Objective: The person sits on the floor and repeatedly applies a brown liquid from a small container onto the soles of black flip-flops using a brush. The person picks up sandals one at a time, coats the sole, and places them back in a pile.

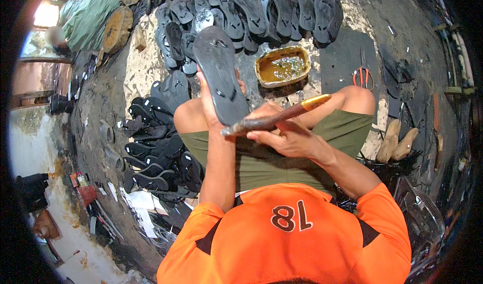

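Note:
My left hand (209,95) grips a black flip-flop (216,65) by its edges, with fingers on both sides of it. The flip-flop is tilted up above my left knee, its flat face toward me. In my right hand (289,138) is a dark stick-like tool (264,121) with a shiny golden-yellow tip. The tool's greyish end lies close to the flip-flop's near end; I cannot tell whether they touch. Beyond my hands stands a yellowish tub (260,72) of amber-brown liquid.
Rows of black flip-flops (249,12) lie at the far side, and more black sandals (151,148) are heaped at my left. Red-handled pliers (361,75) rest on a dark sheet (337,57). Two wooden foot forms (395,142) stand at the right. A round wood block (118,30) is far left.

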{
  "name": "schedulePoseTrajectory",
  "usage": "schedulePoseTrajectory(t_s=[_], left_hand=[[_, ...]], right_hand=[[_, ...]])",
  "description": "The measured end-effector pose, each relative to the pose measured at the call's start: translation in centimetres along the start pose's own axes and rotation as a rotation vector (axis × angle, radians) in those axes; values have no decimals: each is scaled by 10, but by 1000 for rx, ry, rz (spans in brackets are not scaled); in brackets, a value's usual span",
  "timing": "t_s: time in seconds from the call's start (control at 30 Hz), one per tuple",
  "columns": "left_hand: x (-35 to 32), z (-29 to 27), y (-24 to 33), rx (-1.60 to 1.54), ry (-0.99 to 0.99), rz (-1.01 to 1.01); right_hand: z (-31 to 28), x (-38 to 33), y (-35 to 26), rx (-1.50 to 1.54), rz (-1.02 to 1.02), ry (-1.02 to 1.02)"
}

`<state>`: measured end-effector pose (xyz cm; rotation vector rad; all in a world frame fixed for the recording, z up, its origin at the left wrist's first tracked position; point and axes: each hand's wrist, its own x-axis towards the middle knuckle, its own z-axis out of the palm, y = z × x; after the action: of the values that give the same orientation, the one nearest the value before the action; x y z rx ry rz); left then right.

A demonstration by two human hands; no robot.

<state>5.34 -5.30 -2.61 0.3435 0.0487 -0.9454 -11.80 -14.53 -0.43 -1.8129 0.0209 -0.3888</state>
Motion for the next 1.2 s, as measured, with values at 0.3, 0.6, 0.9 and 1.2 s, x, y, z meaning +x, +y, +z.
schedulePoseTrajectory(t_s=[0.3,0.6,0.9,1.2], left_hand=[[27,16,-47,-17,174,-39],[117,-16,-117,-11,164,-373],[211,-40,-132,265,404,-173],[-13,-17,113,867,362,496]], right_hand=[[-36,25,41,-258,-167,475],[-93,-54,-6,165,251,925],[-134,-70,-33,60,200,1085],[-101,-18,35,76,325,857]])
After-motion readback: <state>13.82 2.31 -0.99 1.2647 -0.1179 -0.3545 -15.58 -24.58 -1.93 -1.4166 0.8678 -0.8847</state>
